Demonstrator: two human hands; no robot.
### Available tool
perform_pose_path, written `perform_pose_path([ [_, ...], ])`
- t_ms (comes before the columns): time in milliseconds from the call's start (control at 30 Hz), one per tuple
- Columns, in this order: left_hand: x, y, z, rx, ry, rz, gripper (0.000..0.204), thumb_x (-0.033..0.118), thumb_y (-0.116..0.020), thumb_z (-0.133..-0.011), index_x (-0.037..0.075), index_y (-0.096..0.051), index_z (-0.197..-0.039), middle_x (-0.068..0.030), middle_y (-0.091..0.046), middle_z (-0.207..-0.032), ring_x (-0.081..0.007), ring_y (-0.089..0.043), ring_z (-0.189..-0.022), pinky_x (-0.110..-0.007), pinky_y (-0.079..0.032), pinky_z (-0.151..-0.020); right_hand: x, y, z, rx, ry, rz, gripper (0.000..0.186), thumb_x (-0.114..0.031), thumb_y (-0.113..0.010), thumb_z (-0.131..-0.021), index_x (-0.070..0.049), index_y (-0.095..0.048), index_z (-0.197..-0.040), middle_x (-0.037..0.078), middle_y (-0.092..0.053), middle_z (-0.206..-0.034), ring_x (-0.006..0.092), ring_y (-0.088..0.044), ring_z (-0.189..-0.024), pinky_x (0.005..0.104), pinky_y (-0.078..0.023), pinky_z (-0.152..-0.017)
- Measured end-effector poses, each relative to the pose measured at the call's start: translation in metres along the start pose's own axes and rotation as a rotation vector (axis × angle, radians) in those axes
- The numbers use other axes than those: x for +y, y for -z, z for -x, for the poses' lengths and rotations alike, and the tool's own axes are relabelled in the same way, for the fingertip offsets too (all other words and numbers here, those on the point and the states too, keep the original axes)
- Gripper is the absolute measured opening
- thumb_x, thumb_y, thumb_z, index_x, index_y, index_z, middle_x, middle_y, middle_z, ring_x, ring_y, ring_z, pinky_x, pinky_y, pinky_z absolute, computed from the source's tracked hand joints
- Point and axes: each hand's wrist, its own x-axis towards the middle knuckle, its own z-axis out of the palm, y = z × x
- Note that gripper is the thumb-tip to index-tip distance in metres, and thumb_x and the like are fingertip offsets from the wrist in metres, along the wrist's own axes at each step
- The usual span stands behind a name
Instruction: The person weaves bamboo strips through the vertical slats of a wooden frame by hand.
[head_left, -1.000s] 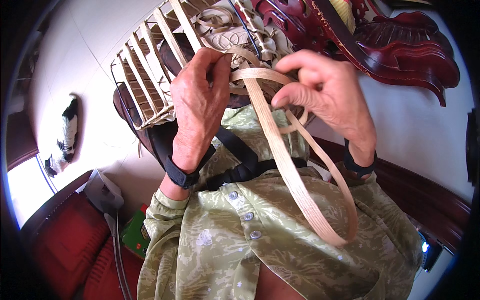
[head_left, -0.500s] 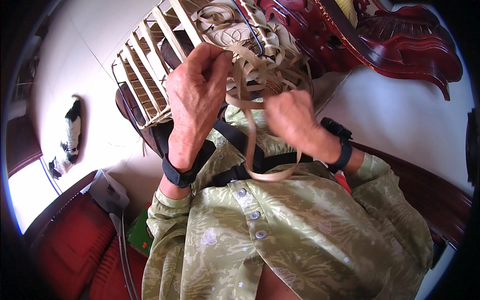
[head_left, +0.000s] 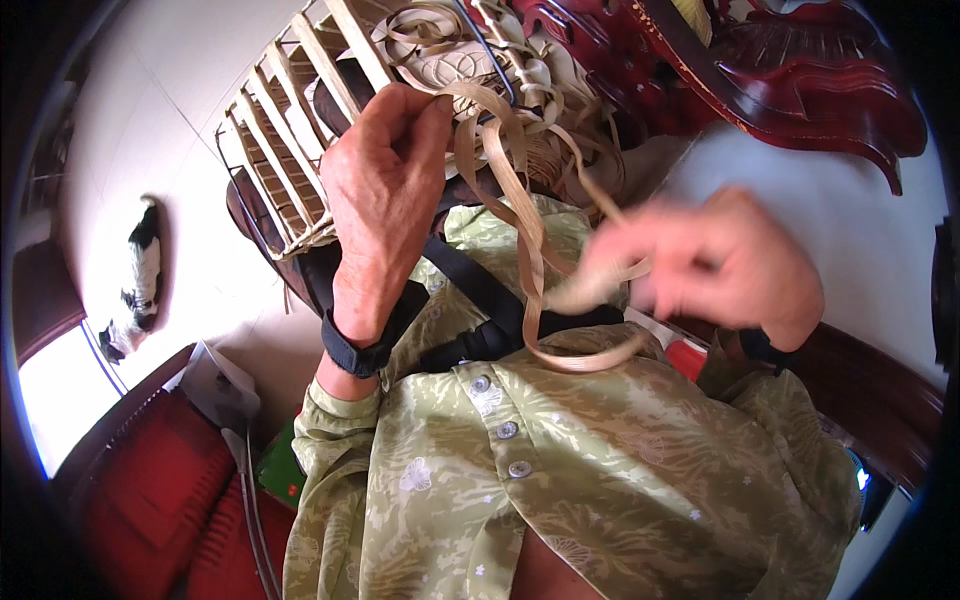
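A flat tan strip (head_left: 529,300) hung in loose loops between the person's two hands, above the lap and in front of the black strap (head_left: 468,280). The left hand (head_left: 385,180) had its grip pinched on the strip, thumb against bent forefinger, and the wrist stood upright with the knuckles turned away from the body. From that pinch the strip arched over to the right and bent downward. Its longest run pointed from the top of the view toward the body, leaning slightly right, so its long axis lay nearly upright in the view; at the bottom it curved round in a U over the green patterned garment (head_left: 450,450) and rose toward the right.

The right hand (head_left: 735,260) was blurred near another part of the loops, and whether its grip grasped the strip or was released could not be told. Beyond the left hand stood a slatted frame (head_left: 283,140), its pale slats slanting from upper left to lower right. Near the top, a coil of narrow bands (head_left: 425,30) lay beside a dark rod (head_left: 490,55).
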Motion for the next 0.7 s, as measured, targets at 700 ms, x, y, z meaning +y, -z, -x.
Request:
perform_pose_path([
  [700,-0.005,-0.006,0.0,-0.023,0.024,0.113,0.013,0.012,-0.067,-0.094,0.0,-0.068,-0.091,-0.0079,-0.071,-0.069,-0.0116,-0.068,-0.062,-0.026,-0.051,-0.058,-0.001,0.064,0.082,1.033,0.626,-0.419,0.025,-0.026,-0.061,-0.098,-0.005,-0.073,-0.094,0.006,-0.064,-0.065,0.0136,-0.059,-0.057,0.0273,-0.045,-0.051],
])
